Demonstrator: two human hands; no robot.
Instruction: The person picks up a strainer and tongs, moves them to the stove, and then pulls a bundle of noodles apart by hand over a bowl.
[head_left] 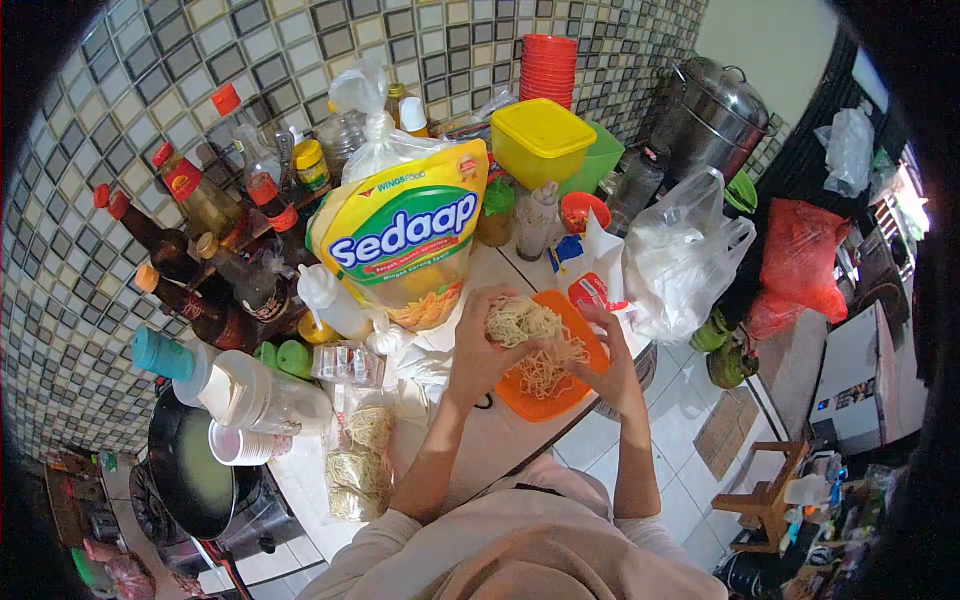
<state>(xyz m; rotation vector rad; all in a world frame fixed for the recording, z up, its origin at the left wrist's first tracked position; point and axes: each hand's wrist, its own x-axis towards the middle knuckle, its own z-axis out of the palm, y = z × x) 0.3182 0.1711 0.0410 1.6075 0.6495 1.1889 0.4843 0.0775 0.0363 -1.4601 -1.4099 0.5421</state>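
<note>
Head view: left hand (482, 348) curls its fingers (510, 354) round noodles (524, 322) at the tray's (530, 408) eleven o'clock; right hand (614, 368), fingers half open (I cannot tell its grip), sits at three. A pouch (405, 240) crowds ten, a bag (690, 270) two.

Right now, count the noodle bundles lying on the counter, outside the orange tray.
2 visible, both left of the orange tray: the farther bundle and, just this side of it, the nearer bundle. More may be hidden beneath.

both forearms (632, 450) stretched forward, left grip (480, 345) curled inward, right grip (612, 368) bent opposite
</note>
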